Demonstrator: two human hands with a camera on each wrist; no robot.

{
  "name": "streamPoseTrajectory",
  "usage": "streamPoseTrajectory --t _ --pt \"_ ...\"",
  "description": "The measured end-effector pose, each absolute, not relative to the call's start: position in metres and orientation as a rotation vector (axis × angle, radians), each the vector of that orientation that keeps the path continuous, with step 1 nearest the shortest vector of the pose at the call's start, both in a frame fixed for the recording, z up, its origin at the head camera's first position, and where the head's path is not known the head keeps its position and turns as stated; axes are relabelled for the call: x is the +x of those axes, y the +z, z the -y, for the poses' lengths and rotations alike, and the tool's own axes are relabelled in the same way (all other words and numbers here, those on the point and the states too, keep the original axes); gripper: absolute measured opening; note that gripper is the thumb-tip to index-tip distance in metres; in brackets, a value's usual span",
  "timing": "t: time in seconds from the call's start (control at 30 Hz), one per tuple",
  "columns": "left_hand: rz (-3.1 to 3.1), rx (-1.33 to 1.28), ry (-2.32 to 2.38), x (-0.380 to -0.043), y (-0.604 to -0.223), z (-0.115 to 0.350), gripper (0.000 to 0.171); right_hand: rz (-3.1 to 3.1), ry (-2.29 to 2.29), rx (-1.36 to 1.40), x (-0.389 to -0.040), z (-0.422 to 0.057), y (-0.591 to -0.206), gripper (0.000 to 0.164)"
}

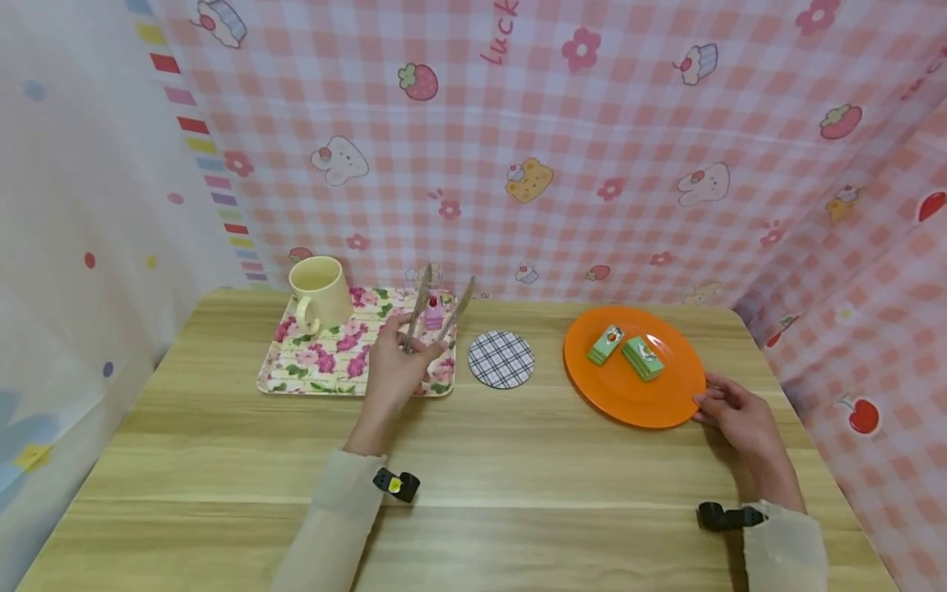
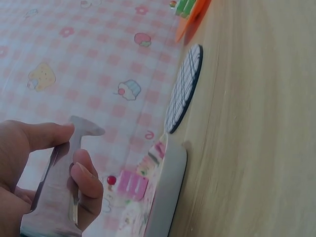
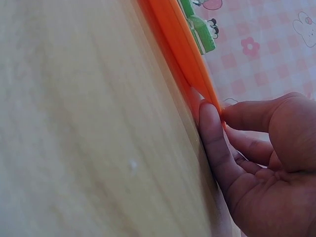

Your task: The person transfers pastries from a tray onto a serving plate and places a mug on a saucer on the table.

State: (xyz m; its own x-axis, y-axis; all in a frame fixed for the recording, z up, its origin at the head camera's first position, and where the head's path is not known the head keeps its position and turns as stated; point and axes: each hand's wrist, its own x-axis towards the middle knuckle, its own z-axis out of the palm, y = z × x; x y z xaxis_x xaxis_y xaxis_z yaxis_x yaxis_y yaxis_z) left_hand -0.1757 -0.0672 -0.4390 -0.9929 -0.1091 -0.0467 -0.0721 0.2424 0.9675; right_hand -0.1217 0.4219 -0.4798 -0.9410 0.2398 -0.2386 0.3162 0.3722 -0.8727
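My left hand (image 1: 395, 362) holds metal tongs (image 1: 419, 306) above the right end of the floral tray (image 1: 284, 380). The tong arms are spread on either side of a small pink toy cake (image 1: 433, 319) with a red cherry on top; in the left wrist view the pink cake (image 2: 132, 184) stands apart from the fingers. At the right, my right hand (image 1: 743, 421) pinches the rim of an orange plate (image 1: 614, 403), thumb and fingers on opposite faces of the edge (image 3: 202, 81). Two green toy cake pieces, one smaller (image 1: 606, 345) and one larger (image 1: 643, 359), sit on that plate.
A pale yellow mug (image 1: 325, 298) stands at the tray's back left corner. Between tray and plate lies a round checked coaster (image 1: 501, 359). Behind the wooden table (image 1: 473, 477) hangs a pink checked curtain (image 1: 459, 148), with another along the right side.
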Motion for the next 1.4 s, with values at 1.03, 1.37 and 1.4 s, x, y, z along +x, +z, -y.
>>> streamPoseTrajectory --t 1.03,1.37,1.4 --pt "2.552 0.338 -1.959 -0.182 -0.456 0.085 0.067 -2.543 -1.648 0.502 -0.121 -0.423 -0.482 0.060" --pt "2.566 0.333 -1.902 -0.183 -0.461 0.088 0.058 -2.536 -1.652 0.494 -0.120 -0.421 -0.479 0.059" --pt "2.560 0.335 -1.902 -0.183 -0.461 0.088 0.058 -2.535 -1.648 0.496 -0.120 -0.421 -0.479 0.059"
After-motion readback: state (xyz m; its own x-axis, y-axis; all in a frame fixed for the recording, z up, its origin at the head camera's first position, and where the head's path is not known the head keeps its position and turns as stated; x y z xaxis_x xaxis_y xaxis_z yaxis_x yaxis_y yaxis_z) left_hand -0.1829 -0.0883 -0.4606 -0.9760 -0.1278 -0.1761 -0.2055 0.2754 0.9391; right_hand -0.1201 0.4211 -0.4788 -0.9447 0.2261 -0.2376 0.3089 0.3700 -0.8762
